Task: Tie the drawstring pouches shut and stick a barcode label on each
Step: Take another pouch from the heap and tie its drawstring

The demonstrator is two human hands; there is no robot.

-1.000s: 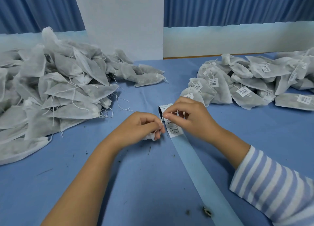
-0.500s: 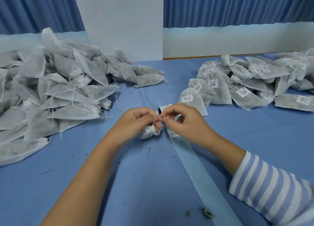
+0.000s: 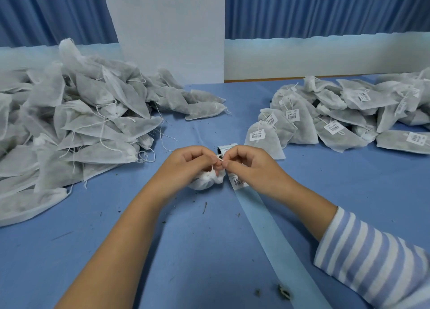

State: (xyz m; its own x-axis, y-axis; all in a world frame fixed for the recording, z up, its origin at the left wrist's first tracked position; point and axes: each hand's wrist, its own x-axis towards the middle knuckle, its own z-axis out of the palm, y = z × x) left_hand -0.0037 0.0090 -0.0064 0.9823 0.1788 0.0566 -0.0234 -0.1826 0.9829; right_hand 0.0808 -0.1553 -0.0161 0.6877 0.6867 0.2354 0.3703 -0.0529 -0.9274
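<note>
Two heaps flank the blue worktop [image 3: 209, 250]: the larger heap of unlabelled pouches [image 3: 76, 127] on the left, and the labelled pouches [image 3: 337, 120] on the right. A pale backing strip [image 3: 274, 234] runs from the near edge up to the centre, with a barcode label [image 3: 238, 180] on its far end just under the right wrist.

A second ago the hands were slightly apart and the right one reached out over the strip. Now the left hand [image 3: 188, 164] and right hand [image 3: 251, 166] have closed in until their fingertips meet. Both sets of fingers are curled and pinch the thin white drawstring [image 3: 220, 160]. That suggests the knot is being formed or cinched, so tying is not yet finished and this pouch has no label.

More of the pouch in hand [image 3: 204, 180] shows than before, bunched below the left palm at mid-worktop, just left of the strip. Its gathered neck points up toward the fingertips and its rounded body sits low, so its long axis looks roughly upright. Whether it rests on the worktop I cannot tell. The short visible run of string lies nearly left to right.
</note>
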